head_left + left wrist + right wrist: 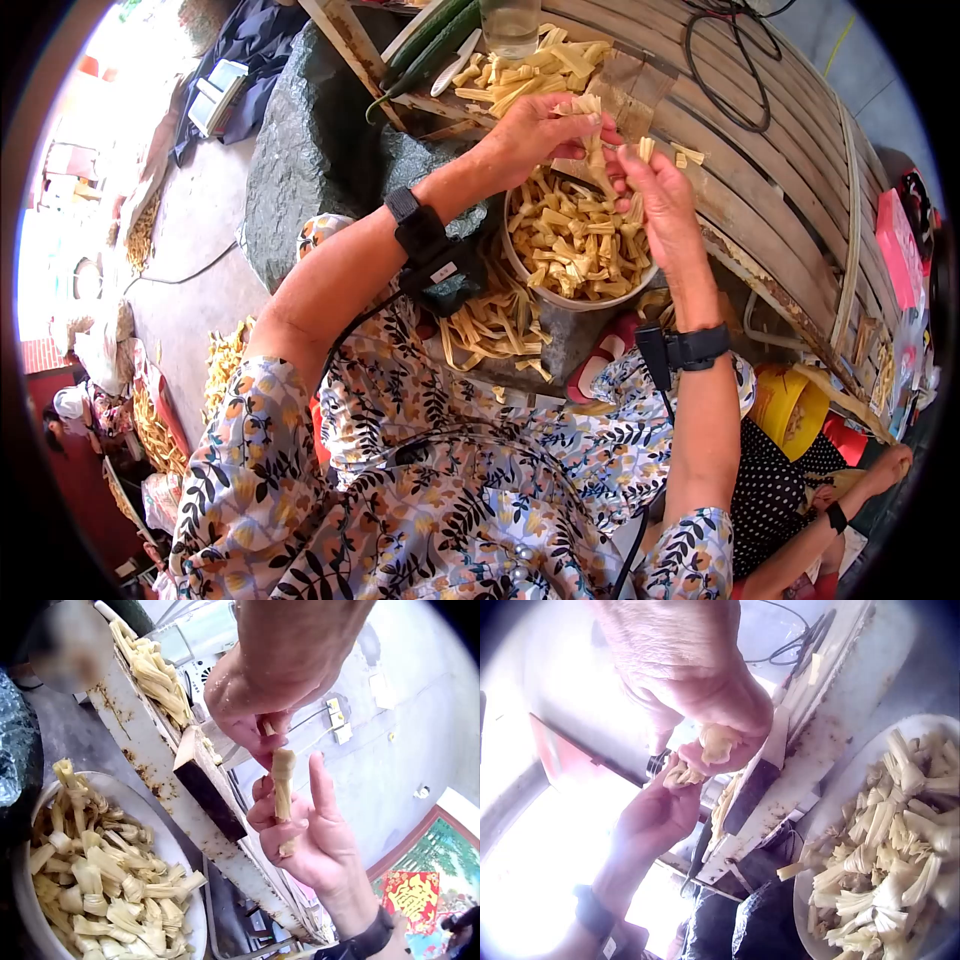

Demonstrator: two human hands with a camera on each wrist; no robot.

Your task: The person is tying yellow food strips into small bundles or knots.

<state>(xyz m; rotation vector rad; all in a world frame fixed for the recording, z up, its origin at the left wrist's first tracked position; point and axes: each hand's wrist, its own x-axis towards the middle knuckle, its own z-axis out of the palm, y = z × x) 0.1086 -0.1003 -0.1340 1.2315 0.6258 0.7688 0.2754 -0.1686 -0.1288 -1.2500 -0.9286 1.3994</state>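
The right hand and left hand pinch what seems a pale strip beside the bowl.

Near the lap: round white bowl of knotted strips. Just above it, left hand and right hand, pinching one pale bean-curd strip between. Behind, on slatted wooden surface: loose strip pile, clear glass behind it, green cucumbers to the left.

Head looks down; close wrist views share the bowl.

Fingers hide the top of the strip; the bowl is cut off
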